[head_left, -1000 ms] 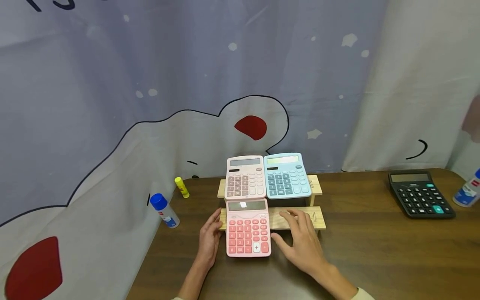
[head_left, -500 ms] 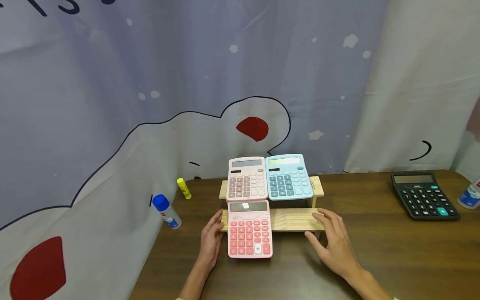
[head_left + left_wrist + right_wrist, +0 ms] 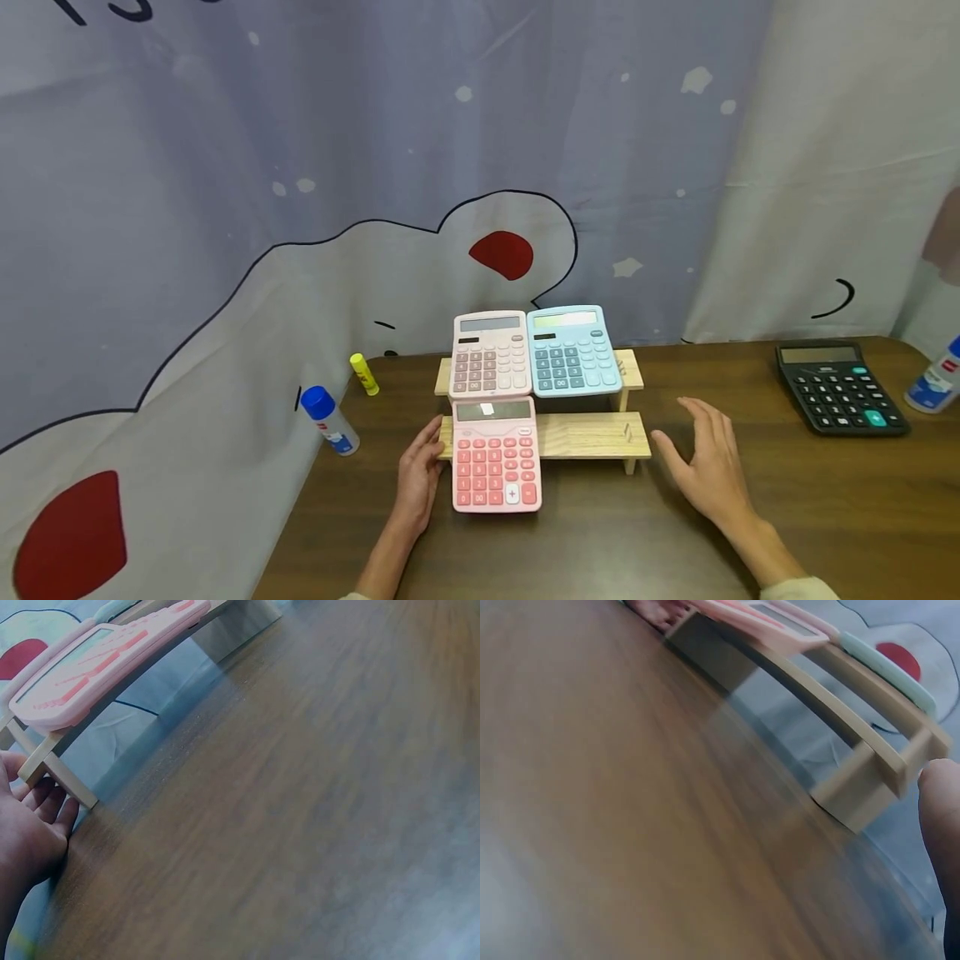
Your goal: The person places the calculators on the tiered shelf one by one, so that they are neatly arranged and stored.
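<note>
A two-step wooden stand [image 3: 588,435] bears three calculators. On its upper step a pale pink calculator [image 3: 491,357] and a light blue calculator [image 3: 574,354] lean side by side. The brighter pink calculator [image 3: 497,467] lies on the left part of the lower step, overhanging its front. My left hand [image 3: 418,479] grips the left end of the lower step; in the left wrist view its fingers [image 3: 56,802] curl by the stand's leg. To the right of the stand, my right hand [image 3: 708,467] is apart from it, fingers loosely spread and holding nothing.
A black calculator [image 3: 840,392] lies on the table [image 3: 750,375] at the far right, with a blue-capped bottle [image 3: 933,383] beyond it. Left of the stand are another blue-capped bottle [image 3: 330,421] and a small yellow tube [image 3: 363,374]. A patterned curtain [image 3: 375,150] hangs behind.
My right hand has moved rightward from over the lower step, past its right end, and off the stand. The left hand and the calculators stay in place.
</note>
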Demonstrator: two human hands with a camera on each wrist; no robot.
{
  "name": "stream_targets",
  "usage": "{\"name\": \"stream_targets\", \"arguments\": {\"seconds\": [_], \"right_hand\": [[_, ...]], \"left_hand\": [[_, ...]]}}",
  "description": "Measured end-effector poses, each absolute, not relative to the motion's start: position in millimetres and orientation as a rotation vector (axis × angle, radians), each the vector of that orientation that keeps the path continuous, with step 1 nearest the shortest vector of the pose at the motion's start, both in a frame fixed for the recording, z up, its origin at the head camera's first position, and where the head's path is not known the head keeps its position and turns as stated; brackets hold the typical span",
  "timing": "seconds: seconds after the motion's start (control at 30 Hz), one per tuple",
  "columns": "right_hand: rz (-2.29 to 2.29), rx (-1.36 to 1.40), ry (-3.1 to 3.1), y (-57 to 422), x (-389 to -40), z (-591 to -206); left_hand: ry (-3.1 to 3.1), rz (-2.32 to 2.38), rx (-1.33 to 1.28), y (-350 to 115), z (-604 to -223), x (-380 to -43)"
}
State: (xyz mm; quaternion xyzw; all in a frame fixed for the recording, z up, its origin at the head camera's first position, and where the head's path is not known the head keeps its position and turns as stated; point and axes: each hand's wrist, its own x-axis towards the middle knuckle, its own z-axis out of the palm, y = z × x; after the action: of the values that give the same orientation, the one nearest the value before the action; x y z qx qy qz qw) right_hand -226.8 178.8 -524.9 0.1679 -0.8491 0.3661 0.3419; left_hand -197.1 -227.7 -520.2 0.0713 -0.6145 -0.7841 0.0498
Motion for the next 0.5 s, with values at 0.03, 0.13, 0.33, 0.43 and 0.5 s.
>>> {"name": "stream_targets", "arguments": {"seconds": [0.03, 0.13, 0.33, 0.43, 0.5], "right_hand": [[0.946, 0.423, -2.211, 183, -228, -525], [0.930, 0.364, -2.237, 199, -230, -524], [0.892, 0.213, -2.305, 243, -243, -523], [0.857, 0.137, -2.339, 265, -249, -525], [0.844, 0.075, -2.358, 279, -250, -526]], "left_hand": [[-1.868, -2.390, 0.217, -227, -521, -197], [-1.859, -2.402, 0.221, -226, -522, -197], [-1.853, -2.394, 0.203, -225, -520, -198], [-1.862, -2.385, 0.208, -227, -519, -198], [-1.875, -2.383, 0.211, -228, -519, -197]]}}
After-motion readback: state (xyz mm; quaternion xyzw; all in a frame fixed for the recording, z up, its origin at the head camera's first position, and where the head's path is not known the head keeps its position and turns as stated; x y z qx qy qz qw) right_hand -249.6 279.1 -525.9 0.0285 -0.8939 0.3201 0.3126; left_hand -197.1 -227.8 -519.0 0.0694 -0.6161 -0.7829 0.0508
